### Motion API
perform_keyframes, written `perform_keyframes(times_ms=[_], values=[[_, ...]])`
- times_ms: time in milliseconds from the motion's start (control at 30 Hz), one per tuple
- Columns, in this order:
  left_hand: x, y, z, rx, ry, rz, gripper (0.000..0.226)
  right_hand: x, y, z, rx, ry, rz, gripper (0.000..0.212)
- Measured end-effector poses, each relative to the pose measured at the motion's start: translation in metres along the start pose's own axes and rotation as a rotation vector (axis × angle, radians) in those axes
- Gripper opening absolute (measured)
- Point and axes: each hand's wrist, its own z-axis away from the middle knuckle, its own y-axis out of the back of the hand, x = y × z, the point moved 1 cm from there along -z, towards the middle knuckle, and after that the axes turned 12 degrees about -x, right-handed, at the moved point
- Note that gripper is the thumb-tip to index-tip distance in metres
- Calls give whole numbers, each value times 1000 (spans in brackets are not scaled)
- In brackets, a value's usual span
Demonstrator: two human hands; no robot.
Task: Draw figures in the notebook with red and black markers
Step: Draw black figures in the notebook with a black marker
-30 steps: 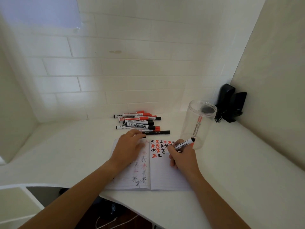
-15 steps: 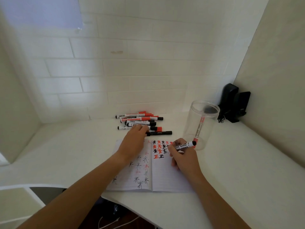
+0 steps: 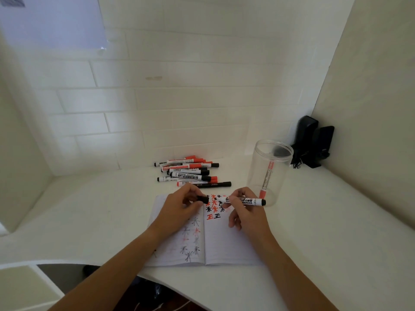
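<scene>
Since the earlier frames the left hand [image 3: 183, 206] has drawn back from the pile of markers [image 3: 190, 173] at frame centre and now pinches a black cap [image 3: 203, 199], while the right hand [image 3: 243, 213] pinches the uncapped black marker [image 3: 241, 200], swung level with its tip pointing left toward the cap. Both hover over the upper part of the open notebook [image 3: 224, 243], which lies on the white surface [image 3: 314, 232] below centre, red and black figures [image 3: 214, 206] on its right page. One red marker [image 3: 267, 178] stands in the clear jar [image 3: 268, 171] at centre right. That marker looks light, stiff and smooth (likely to roll if laid down), best held on the barrel near the tip
</scene>
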Motion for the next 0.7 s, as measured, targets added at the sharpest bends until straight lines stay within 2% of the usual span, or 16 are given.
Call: perform_keyframes(times_ms=[167, 533, 700], values=[[1, 0, 0, -33, 62, 56, 16, 0, -2, 2, -33, 36, 24, 12], [3, 0, 1, -113, 66, 78, 13, 1, -3, 1, -78, 70, 24, 10], [7, 3, 3, -55, 13, 130, 15, 2, -2, 0, -48, 86, 33, 10]])
